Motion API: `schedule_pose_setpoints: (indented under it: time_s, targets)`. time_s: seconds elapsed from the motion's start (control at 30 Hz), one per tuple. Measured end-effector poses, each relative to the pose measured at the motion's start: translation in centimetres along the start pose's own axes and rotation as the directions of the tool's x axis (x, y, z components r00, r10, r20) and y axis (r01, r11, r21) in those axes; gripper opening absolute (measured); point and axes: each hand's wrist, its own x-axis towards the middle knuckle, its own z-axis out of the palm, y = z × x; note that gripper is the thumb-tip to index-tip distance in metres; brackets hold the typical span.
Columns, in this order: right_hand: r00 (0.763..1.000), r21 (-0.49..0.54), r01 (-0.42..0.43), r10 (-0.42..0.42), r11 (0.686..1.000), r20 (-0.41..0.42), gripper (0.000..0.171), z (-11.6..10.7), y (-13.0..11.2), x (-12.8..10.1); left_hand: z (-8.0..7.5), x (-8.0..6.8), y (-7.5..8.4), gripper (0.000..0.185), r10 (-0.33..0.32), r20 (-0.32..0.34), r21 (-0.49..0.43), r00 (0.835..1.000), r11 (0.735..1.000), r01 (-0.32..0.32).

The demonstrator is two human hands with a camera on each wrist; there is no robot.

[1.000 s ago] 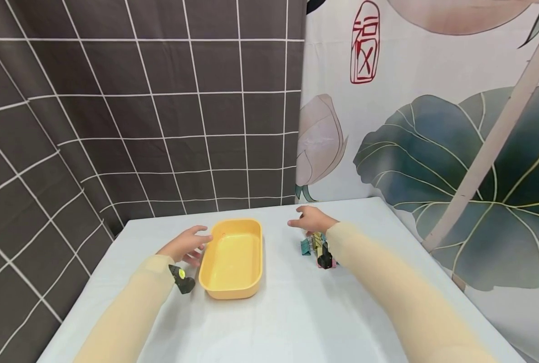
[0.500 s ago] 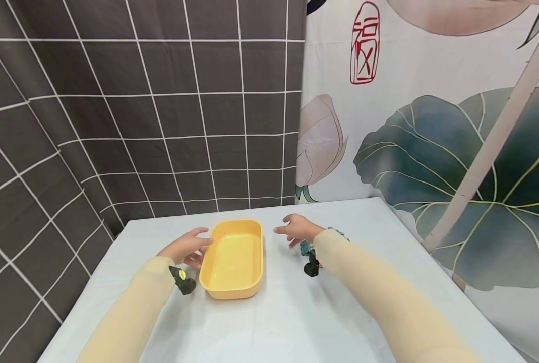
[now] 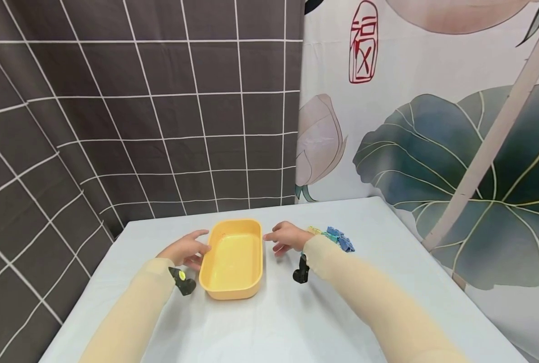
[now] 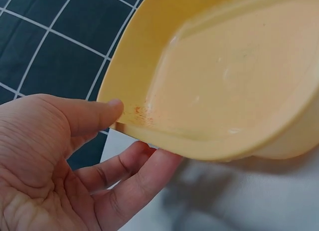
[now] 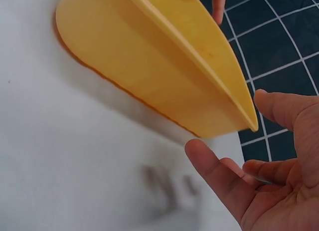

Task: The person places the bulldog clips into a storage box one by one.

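Observation:
A yellow plastic tub (image 3: 233, 259) with rounded corners stands on the white-covered table. My left hand (image 3: 184, 250) pinches its left rim. In the left wrist view the thumb (image 4: 113, 110) lies over the inside of the rim and the fingers (image 4: 149, 178) are beneath it outside. My right hand (image 3: 289, 236) is at the tub's right side, thumb and fingers spread and holding nothing. In the right wrist view its fingertips come close to a corner of the tub (image 5: 144, 66), with a gap showing. The tub's inside has small reddish marks near one corner.
Behind my right wrist lies a small pile of blue pieces (image 3: 340, 239) with teal and yellow ones, partly hidden by the sleeve. The white table (image 3: 233, 333) meets a dark gridded curtain (image 3: 183, 126) and a lotus-print curtain (image 3: 414, 151) at the back.
My right hand has moved left from above the small coloured pile to the tub's right side, uncovering the blue pieces. The left hand and tub have stayed nearly still.

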Motion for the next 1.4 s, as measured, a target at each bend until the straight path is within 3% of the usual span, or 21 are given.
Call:
schedule_pose_setpoints:
  time_s: [0.5,0.9,1.4]
  targets:
    - [0.999,0.111,-0.008,0.003,0.994,0.053,0.064,1.8,0.5,0.4,0.1,0.1,-0.1,0.072,0.001,-0.008,0.004,1.0,1.0,-0.001]
    - [0.99,0.238,0.065,-0.092,0.969,0.104,0.053,2.5,0.6,0.7,0.2,0.5,-0.5,0.071,-0.01,-0.007,-0.07,1.0,0.998,0.009]
    - [0.99,0.208,0.082,-0.104,0.975,0.096,0.051,0.7,1.4,0.4,2.0,0.9,0.4,0.07,0.011,0.004,-0.129,1.0,0.992,-0.01]
